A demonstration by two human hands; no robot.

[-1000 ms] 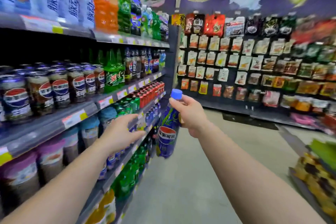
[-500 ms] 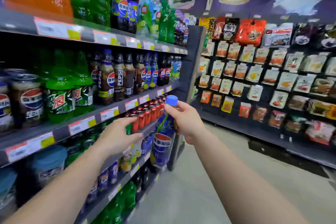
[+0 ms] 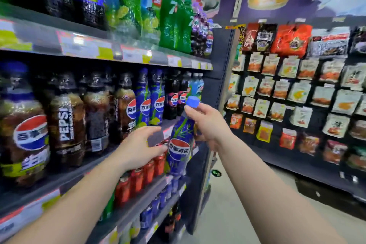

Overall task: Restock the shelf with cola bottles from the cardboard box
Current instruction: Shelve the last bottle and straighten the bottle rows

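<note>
At the far left, dark cola bottles stand in a row on the middle shelf, with blue-labelled bottles further along the same row. Above them the top shelf carries large bottles, among them green bottles near its right end. The left hand reaches toward the shelf edge with its fingers spread and only slightly bent; it holds nothing, its fingertips lying just beside the label of the blue cola bottle. That bottle hangs upright in front of the shelf edge, between the two hands, below the row of blue-labelled bottles. The right hand pinches it at the neck, thumb and fingers curled just under the blue cap. Behind the bottle and the left hand, red-capped bottles crowd the next shelf down, and blue cans sit lower still. To the right, across the aisle floor, a dark rack holds rows of hanging snack packets.
</note>
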